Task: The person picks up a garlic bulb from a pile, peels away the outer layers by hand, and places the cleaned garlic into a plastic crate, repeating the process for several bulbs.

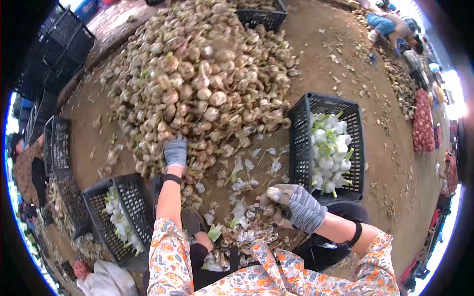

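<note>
My left hand (176, 152), in a grey glove, reaches to the near edge of a large heap of garlic bulbs (202, 93). Its fingers point down among the bulbs, and their tips are hidden. My right hand (302, 207), in a striped grey glove with dirty fingertips, is closed in front of my lap. Its fingers curl inward, and what they hold is hard to make out. Just beyond it stands a black plastic crate (363, 148) with cleaned white garlic (330, 153) inside.
Garlic skins (242, 217) litter the ground between my feet. Another black crate (131, 212) of white garlic sits tilted at left. Stacked crates (59, 44) stand at the far left. A person (392, 27) bends over at upper right, near a red mesh sack (423, 123).
</note>
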A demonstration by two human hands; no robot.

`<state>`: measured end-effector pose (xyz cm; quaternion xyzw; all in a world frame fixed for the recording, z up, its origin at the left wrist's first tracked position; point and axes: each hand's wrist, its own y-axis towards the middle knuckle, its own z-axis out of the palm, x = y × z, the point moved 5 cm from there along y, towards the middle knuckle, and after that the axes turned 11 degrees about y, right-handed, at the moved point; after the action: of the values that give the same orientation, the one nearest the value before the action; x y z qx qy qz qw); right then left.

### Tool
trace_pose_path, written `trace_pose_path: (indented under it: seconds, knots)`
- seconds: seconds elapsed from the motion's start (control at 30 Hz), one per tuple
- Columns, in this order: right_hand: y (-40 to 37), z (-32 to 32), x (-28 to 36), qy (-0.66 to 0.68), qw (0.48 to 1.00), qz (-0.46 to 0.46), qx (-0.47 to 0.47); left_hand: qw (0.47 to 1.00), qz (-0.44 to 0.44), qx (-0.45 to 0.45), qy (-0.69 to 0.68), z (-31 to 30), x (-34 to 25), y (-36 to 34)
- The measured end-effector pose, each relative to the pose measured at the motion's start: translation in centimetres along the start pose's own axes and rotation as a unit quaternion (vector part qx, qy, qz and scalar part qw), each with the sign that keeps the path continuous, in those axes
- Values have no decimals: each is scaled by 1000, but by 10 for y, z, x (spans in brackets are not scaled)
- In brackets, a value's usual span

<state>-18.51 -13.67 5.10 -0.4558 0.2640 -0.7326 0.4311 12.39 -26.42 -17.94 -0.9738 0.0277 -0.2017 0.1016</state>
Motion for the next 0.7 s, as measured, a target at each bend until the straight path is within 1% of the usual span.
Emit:
trace_pose_path:
  seconds: [0.03,0.07,0.1,0.13,0.17,0.2,0.23,0.27,0.3,0.33,0.37,0.4,0.43,0.47,0.5,0.53,0.57,0.6,0.63,0.67,0.7]
  knots:
    - [4,-3,0,-40,999,-34,4,999,-17,-29,21,-8,5,7]
    - [5,-2,1,-79,995,-63,9,1000,-21,-24,0,-10,8,5]
    - [2,-1,2,-75,997,-28,4,999,-19,-32,-24,-23,8,2]
    - [2,0,4,-74,997,-29,6,998,-19,-38,-43,-47,11,-8]
    - [5,-1,7,-146,987,-70,-7,991,5,-76,-114,-74,10,-24]
    - [7,0,9,-215,970,-109,-20,976,29,-112,-183,-113,3,-44]
    - [5,4,12,-178,971,-156,-26,925,43,-135,-354,-127,-1,-56]
    - [13,2,14,-217,952,-215,-13,925,48,-150,-345,-146,-12,-68]
    - [18,1,13,-156,958,-242,-10,898,71,-182,-395,-161,-21,-84]
    - [15,2,20,-284,920,-259,-74,871,76,-125,-470,-194,-29,-104]
    - [14,7,23,-280,909,-305,-50,838,107,-98,-526,-221,-37,-123]
    - [13,10,22,-277,893,-354,-25,767,95,-39,-633,-243,-47,-142]
    - [6,12,7,-278,893,-353,-17,815,111,-89,-562,-271,-52,-172]
    - [4,18,3,-254,878,-404,29,854,128,-139,-485,-288,-54,-188]
    - [-3,26,3,-230,858,-453,75,856,123,-144,-481,-292,-52,-200]
    - [-10,30,4,-232,854,-457,84,825,102,-174,-529,-298,-46,-211]
    - [-15,28,6,-171,891,-414,77,789,84,-205,-574,-303,-39,-219]
    - [-22,27,8,-107,921,-368,67,797,94,-231,-550,-308,-35,-228]
    - [-40,36,14,-132,923,-357,62,799,95,-220,-551,-308,-33,-234]
    - [-44,36,15,-131,922,-359,64,802,95,-208,-552,-307,-32,-239]
    - [-45,36,15,-159,924,-342,62,803,95,-211,-550,-308,-33,-242]
